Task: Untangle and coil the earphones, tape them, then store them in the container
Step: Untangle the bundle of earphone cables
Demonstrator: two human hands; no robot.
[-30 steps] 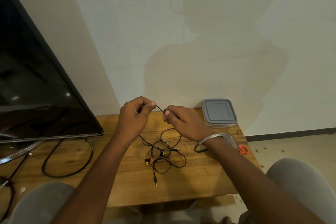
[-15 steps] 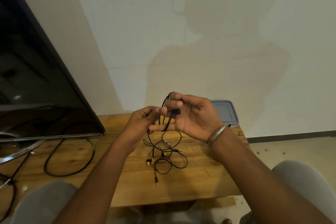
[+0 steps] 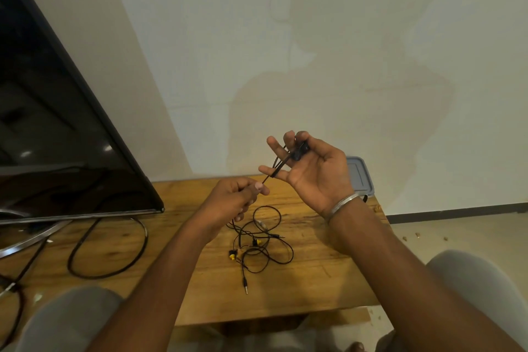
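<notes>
A black earphone cable is looped around the spread fingers of my right hand, which is raised palm-up above the table, thumb pressing a black piece of the cable against the fingers. My left hand pinches the same cable just below and left of it, keeping it taut. More black cable lies tangled on the wooden table, with yellow-tipped earbuds and a jack plug. The grey lidded container sits at the table's back right, partly hidden by my right hand.
A large black TV screen stands on the left of the table, with a metal stand and a thick black power cable looped in front. My knees are below the table's near edge. A wall rises behind.
My right hand has lifted higher and turned palm-up with fingers spread, the cable wound further round them. My left hand has dropped slightly and pulls the cable taut.
</notes>
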